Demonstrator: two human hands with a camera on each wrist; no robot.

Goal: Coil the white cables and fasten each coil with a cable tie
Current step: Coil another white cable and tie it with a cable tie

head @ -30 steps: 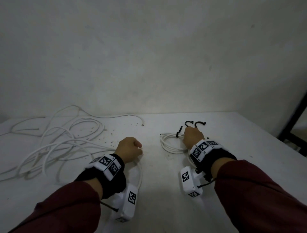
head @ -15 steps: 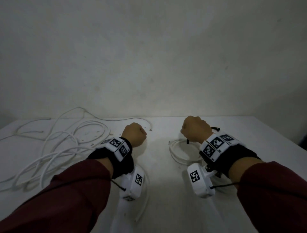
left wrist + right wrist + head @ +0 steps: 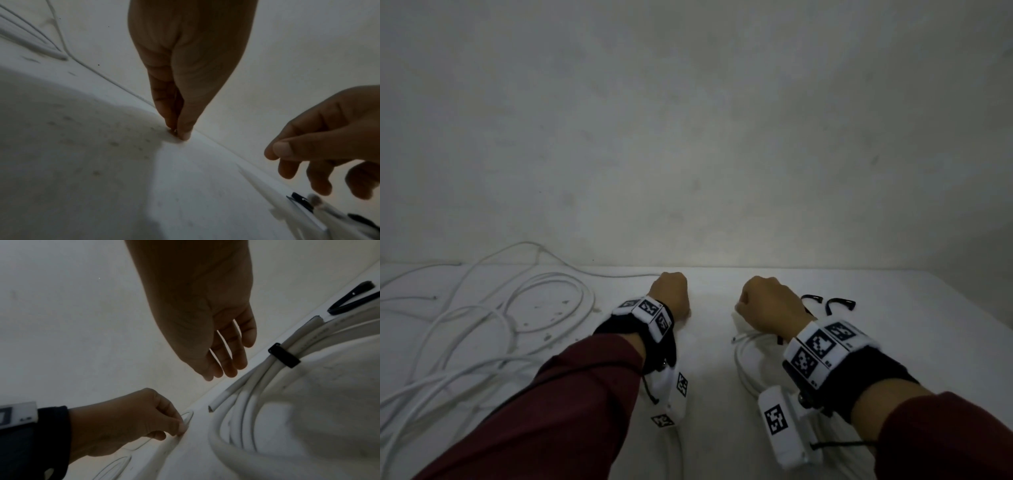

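Observation:
A tangle of loose white cable (image 3: 544, 301) lies on the left of the white table (image 3: 715, 394). One thin strand (image 3: 123, 87) runs along the back edge to my left hand (image 3: 669, 294), whose thumb and forefinger pinch its end against the table (image 3: 176, 131). On the right lies a coil of white cable (image 3: 242, 426) bound by a black tie (image 3: 284, 356). My right hand (image 3: 770, 305) hovers just above that coil, fingers (image 3: 230, 369) hanging loose and holding nothing.
Two loose black cable ties (image 3: 840, 303) lie on the table beyond my right hand. A plain wall (image 3: 688, 137) rises directly behind the table's back edge. The table's right edge runs off at the far right.
My right hand has lifted off the tied coil. My left hand has moved forward to the back edge and pinched the thin cable's end.

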